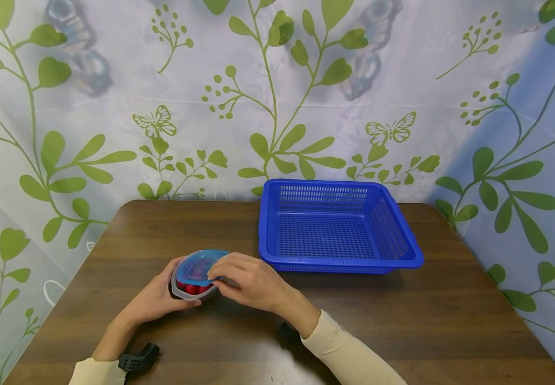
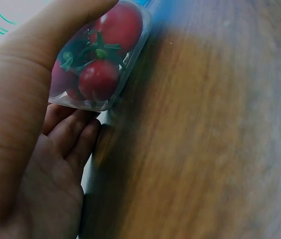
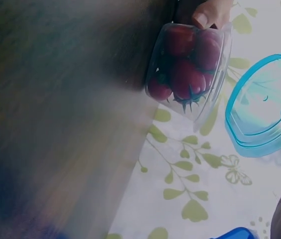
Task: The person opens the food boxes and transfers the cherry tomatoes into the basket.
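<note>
A clear plastic container (image 1: 179, 292) with red tomatoes (image 1: 193, 289) in it sits at the left of the table. My left hand (image 1: 156, 297) grips it from the left, thumb at the near side. Green stems show on the tomatoes (image 2: 98, 79) through the wall in the left wrist view. My right hand (image 1: 255, 280) pinches the right edge of a translucent blue lid (image 1: 194, 269), which is tilted above the container's opening. In the right wrist view the lid (image 3: 252, 112) is apart from the container's rim. The left fingers behind the container are partly hidden.
A blue perforated basket (image 1: 335, 262) stands at the back right of the brown wooden table (image 1: 426, 321). A curtain (image 1: 191, 107) with green leaves and butterflies hangs behind the table. A black strap device (image 1: 139, 359) is on my left wrist.
</note>
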Tool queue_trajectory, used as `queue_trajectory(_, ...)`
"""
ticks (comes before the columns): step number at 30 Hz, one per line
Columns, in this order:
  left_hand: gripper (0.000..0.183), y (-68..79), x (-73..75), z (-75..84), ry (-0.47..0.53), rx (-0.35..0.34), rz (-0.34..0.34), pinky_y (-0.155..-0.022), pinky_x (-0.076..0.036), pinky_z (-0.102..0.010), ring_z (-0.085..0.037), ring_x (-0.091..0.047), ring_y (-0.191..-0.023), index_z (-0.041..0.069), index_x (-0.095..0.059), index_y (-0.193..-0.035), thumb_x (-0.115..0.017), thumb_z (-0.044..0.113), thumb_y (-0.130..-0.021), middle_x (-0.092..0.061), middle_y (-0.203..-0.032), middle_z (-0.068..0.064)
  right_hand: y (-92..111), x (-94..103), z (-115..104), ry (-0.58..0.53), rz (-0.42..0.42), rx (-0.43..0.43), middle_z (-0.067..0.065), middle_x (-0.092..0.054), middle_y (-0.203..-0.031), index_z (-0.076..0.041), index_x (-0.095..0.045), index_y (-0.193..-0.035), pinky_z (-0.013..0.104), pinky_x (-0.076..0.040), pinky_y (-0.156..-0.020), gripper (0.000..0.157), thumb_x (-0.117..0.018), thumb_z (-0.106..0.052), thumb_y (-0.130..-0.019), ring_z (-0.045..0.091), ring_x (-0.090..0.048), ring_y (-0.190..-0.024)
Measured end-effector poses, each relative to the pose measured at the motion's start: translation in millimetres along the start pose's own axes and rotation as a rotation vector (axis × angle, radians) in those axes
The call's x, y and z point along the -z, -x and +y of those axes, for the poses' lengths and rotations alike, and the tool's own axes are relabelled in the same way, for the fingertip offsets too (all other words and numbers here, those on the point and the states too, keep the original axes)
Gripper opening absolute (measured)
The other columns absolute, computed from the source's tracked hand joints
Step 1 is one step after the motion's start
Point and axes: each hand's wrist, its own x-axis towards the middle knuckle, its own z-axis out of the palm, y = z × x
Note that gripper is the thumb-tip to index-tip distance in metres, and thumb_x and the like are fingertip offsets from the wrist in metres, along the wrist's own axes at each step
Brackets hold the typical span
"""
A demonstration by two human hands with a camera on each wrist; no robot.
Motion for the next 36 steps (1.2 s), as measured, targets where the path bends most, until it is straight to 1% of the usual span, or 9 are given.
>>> queue_trajectory(4,0.1,-0.5,0.2,-2.1,-0.013,-0.004,0.004,-0.095,-0.053,-0.035,-0.026,-0.061,-0.118,0.015,-0.034,-0.152,-0.093,0.037,-0.075,-0.06,-0.137,-0.008,-0.2,0.7,-3.2,0.0,0.004,0.028,-0.002,-0.072,-0.109,-0.013,-0.072,-0.108,0.022,-0.046,-0.108,0.021,-0.08,-0.012,-0.089,0.007,-0.066,-0.109)
queue_trajectory(8,0.101,-0.3,0.6,-2.3,-0.023,-0.008,0.01,-0.095,-0.053,-0.039,-0.026,-0.061,-0.118,0.014,-0.034,-0.153,-0.093,0.038,-0.074,-0.059,-0.137,-0.008,1.5,1.0,-5.9,-0.008,-0.007,0.041,-0.002,-0.072,-0.109,-0.012,-0.072,-0.109,0.021,-0.045,-0.108,0.018,-0.077,-0.012,-0.092,0.007,-0.066,-0.109)
queue_trajectory(13,0.099,0.1,0.4,-1.4,-0.034,-0.017,0.014,-0.097,-0.052,-0.041,-0.025,-0.062,-0.118,0.017,-0.036,-0.152,-0.093,0.04,-0.075,-0.059,-0.138,-0.005,6.2,0.4,-7.5,-0.013,-0.024,0.052,-0.003,-0.072,-0.109,-0.012,-0.072,-0.109,0.019,-0.045,-0.106,0.016,-0.075,-0.013,-0.094,0.007,-0.066,-0.108)
queue_trajectory(16,0.097,0.2,0.1,-0.9,-0.045,-0.025,0.013,-0.098,-0.053,-0.042,-0.026,-0.062,-0.118,0.017,-0.036,-0.151,-0.092,0.04,-0.076,-0.06,-0.137,-0.006,10.0,0.3,-7.8,-0.009,-0.027,0.056,-0.003,-0.072,-0.108,-0.012,-0.072,-0.108,0.018,-0.046,-0.105,0.015,-0.075,-0.013,-0.093,0.007,-0.067,-0.108)
queue_trajectory(20,0.096,0.2,-0.1,-0.9,-0.05,-0.041,0.016,-0.099,-0.053,-0.041,-0.027,-0.062,-0.118,0.014,-0.037,-0.151,-0.092,0.039,-0.076,-0.061,-0.137,-0.007,14.6,0.9,-8.3,-0.009,-0.032,0.056,-0.003,-0.072,-0.108,-0.012,-0.072,-0.107,0.018,-0.046,-0.105,0.015,-0.075,-0.013,-0.093,0.007,-0.066,-0.107)
queue_trajectory(27,0.095,0.4,0.5,-1.8,-0.041,-0.063,0.021,-0.101,-0.052,-0.037,-0.024,-0.061,-0.12,0.015,-0.038,-0.15,-0.093,0.036,-0.075,-0.061,-0.138,-0.006,19.9,4.2,-10.5,-0.017,-0.036,0.075,-0.003,-0.072,-0.109,-0.012,-0.072,-0.108,0.02,-0.046,-0.106,0.018,-0.078,-0.011,-0.091,0.007,-0.066,-0.109)
queue_trajectory(32,0.096,0.8,0.4,-3.4,-0.008,-0.072,0.006,-0.1,-0.051,-0.029,-0.019,-0.06,-0.12,0.017,-0.037,-0.152,-0.093,0.034,-0.076,-0.06,-0.139,-0.007,23.4,6.8,-11.8,-0.016,-0.041,0.087,-0.003,-0.072,-0.109,-0.012,-0.072,-0.107,0.021,-0.046,-0.107,0.014,-0.075,-0.012,-0.093,0.008,-0.066,-0.109)
queue_trajectory(36,0.095,1.0,0.8,-3.7,-0.022,-0.069,0.005,-0.102,-0.05,-0.029,-0.021,-0.059,-0.123,0.016,-0.037,-0.151,-0.092,0.035,-0.077,-0.059,-0.14,-0.008,26.3,9.7,-13.1,-0.015,-0.037,0.096,-0.003,-0.072,-0.108,-0.012,-0.072,-0.106,0.021,-0.047,-0.106,0.014,-0.074,-0.011,-0.093,0.008,-0.066,-0.108)
